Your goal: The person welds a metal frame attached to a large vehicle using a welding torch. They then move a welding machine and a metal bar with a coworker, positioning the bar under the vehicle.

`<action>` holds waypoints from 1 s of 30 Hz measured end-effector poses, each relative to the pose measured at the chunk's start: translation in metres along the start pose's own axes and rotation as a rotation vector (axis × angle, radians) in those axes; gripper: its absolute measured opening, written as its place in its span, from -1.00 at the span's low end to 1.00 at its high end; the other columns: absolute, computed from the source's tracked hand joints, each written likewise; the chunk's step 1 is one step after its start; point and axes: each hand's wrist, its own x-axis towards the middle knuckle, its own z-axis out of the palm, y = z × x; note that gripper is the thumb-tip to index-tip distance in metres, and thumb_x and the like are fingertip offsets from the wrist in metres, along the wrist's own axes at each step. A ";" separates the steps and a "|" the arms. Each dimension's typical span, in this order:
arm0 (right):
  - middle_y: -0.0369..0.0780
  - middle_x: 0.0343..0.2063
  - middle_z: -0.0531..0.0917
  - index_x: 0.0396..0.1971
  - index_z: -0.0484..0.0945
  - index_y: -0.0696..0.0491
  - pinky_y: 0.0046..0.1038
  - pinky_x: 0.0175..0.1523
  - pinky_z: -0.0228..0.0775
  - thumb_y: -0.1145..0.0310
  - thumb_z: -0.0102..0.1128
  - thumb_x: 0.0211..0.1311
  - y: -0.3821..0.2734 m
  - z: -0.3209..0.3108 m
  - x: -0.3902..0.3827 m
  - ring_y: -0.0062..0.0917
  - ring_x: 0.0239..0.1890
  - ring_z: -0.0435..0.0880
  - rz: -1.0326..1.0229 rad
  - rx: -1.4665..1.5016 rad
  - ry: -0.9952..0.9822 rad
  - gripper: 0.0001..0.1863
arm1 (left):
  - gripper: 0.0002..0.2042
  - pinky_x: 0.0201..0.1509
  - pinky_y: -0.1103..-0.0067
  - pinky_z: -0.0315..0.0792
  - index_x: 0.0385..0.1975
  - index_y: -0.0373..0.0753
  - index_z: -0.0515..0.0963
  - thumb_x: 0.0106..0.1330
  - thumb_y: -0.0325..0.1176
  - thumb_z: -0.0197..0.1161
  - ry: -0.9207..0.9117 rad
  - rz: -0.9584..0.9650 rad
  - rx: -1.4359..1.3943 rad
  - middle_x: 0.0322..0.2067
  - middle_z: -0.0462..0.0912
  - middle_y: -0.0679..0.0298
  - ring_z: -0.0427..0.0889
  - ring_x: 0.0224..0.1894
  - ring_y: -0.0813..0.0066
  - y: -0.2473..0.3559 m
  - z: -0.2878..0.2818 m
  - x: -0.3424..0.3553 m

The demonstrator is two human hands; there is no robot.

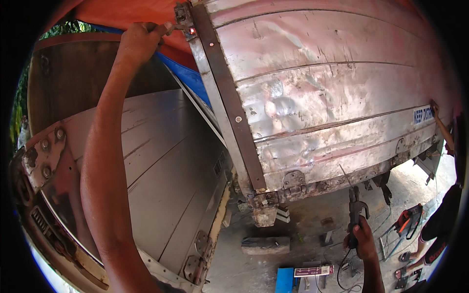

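My left hand [139, 41] is raised high and grips a latch piece [183, 27] at the top corner of a dented metal truck tailgate [322, 93]. A small spot glows red on that corner. My right hand [360, 239] hangs low and is closed on a welding electrode holder [355, 207] with a thin rod pointing upward toward the tailgate's lower edge. A black cable trails down from the holder.
A grey side panel [161, 166] of the truck body slopes at the left, with a blue and orange tarp [188, 73] above. Another person [442, 215] stands at the right edge touching the tailgate. A concrete block [266, 245], a blue box [284, 279] and tools lie on the floor.
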 end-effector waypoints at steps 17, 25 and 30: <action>-0.10 -0.42 0.59 0.31 0.31 0.15 -0.25 -0.27 0.40 0.36 0.16 0.44 -0.146 0.271 0.038 -0.38 -0.43 0.58 -0.544 -0.769 -0.114 -0.49 | -0.70 -0.25 0.59 0.54 -0.24 -0.47 0.70 0.46 -0.25 0.38 0.362 -0.567 -1.436 -0.47 0.70 0.23 0.62 -0.44 0.55 0.008 0.067 -0.237; 0.18 -0.30 0.67 0.19 0.38 0.29 0.03 -0.09 0.49 0.30 0.11 0.48 -0.215 0.398 0.111 0.16 -0.16 0.68 -1.052 -1.005 -0.196 -0.56 | -0.69 -0.14 0.62 0.53 -0.12 -0.51 0.67 0.46 -0.29 0.37 0.500 -0.587 -1.523 -0.35 0.73 0.19 0.64 -0.30 0.57 0.005 0.053 -0.239; 0.17 -0.29 0.70 0.13 0.44 0.29 0.06 -0.06 0.51 0.24 0.13 0.46 -0.251 0.428 0.164 0.13 -0.15 0.70 -1.153 -1.160 -0.276 -0.56 | -0.46 0.21 0.47 0.47 0.24 -0.58 0.47 0.45 -0.26 0.38 0.353 -0.373 -1.431 0.11 0.62 -0.02 0.63 0.10 0.29 0.034 0.056 -0.258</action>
